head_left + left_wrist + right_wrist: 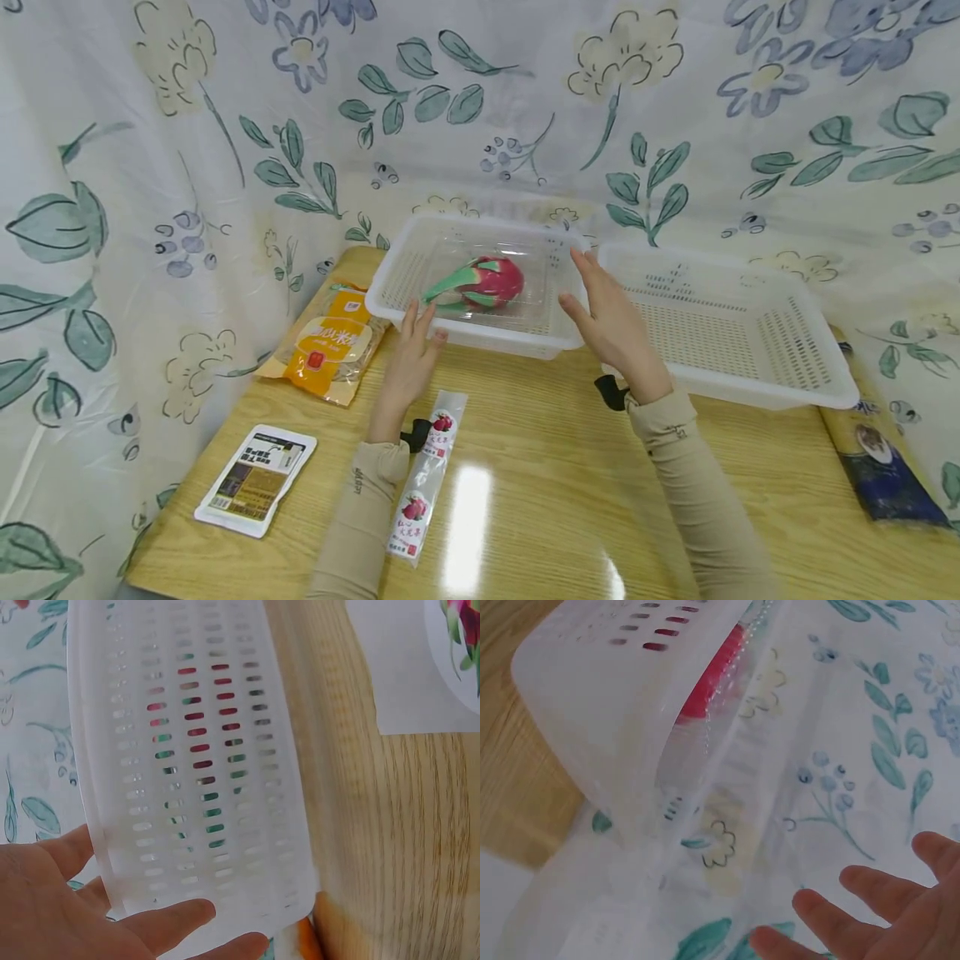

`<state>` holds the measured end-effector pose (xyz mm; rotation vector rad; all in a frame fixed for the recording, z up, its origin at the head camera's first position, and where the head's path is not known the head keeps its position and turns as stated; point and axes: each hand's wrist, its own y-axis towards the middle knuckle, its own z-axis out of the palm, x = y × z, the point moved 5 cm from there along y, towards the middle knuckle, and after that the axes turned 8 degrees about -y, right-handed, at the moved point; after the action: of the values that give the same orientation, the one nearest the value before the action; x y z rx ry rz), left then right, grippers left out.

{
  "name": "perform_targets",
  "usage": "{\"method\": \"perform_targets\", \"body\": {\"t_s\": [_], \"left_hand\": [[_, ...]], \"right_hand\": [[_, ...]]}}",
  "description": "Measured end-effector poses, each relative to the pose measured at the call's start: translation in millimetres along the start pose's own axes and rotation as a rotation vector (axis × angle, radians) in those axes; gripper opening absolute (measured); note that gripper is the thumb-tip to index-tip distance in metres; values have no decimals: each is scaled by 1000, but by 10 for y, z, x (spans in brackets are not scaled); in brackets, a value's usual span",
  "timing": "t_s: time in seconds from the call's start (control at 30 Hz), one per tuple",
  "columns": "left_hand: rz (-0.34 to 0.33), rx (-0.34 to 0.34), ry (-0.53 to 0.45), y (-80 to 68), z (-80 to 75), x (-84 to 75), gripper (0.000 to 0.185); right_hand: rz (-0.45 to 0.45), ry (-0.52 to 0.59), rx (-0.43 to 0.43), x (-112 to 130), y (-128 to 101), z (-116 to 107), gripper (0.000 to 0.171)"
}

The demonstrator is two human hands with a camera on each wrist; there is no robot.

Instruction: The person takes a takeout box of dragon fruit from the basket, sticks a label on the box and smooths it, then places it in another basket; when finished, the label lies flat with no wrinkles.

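White slotted plastic: the left basket sits at the far side of the wooden table, its long axis running left to right across the person's front, with a boxed dragon fruit lying inside it. A second, empty basket stands just beside it on the right, rims close or touching; I cannot tell which. Left hand is flat-fingered and grasping nothing, fingertips at the near left rim; in the left wrist view the fingers lie at the basket's slotted wall. Right hand is likewise released, fingers straight and spread, palm facing left beside the basket's right end, between the two baskets. Both hands thus flank the basket along its long axis, the left seemingly touching, the right close to its end wall. The basket lies forward of both wrists.
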<state>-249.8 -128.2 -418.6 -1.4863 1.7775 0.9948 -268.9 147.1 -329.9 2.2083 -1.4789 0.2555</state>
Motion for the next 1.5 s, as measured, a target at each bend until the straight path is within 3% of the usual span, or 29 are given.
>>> {"method": "perform_targets", "body": {"t_s": [0.2, 0.37, 0.53, 0.77, 1.07, 1.33, 1.5], "left_hand": [[-9, -10, -18, 0, 17, 21, 81], [-18, -16, -29, 0, 19, 35, 77], [-21, -15, -47, 0, 39, 49, 75], [-29, -5, -48, -25, 64, 62, 72], [-31, -23, -45, -24, 31, 73, 84], [-34, -22, -50, -7, 39, 75, 87], [-37, -25, -29, -15, 16, 82, 89]], "right_hand": [[63, 279, 123, -18, 319, 163, 91], [116, 396, 170, -29, 555, 292, 77], [175, 415, 208, -63, 758, 448, 68], [323, 497, 290, -140, 954, 701, 72], [548, 568, 443, -204, 1047, 834, 85], [671, 572, 535, -326, 1036, 979, 93], [678, 554, 633, -405, 1015, 1079, 93]]}}
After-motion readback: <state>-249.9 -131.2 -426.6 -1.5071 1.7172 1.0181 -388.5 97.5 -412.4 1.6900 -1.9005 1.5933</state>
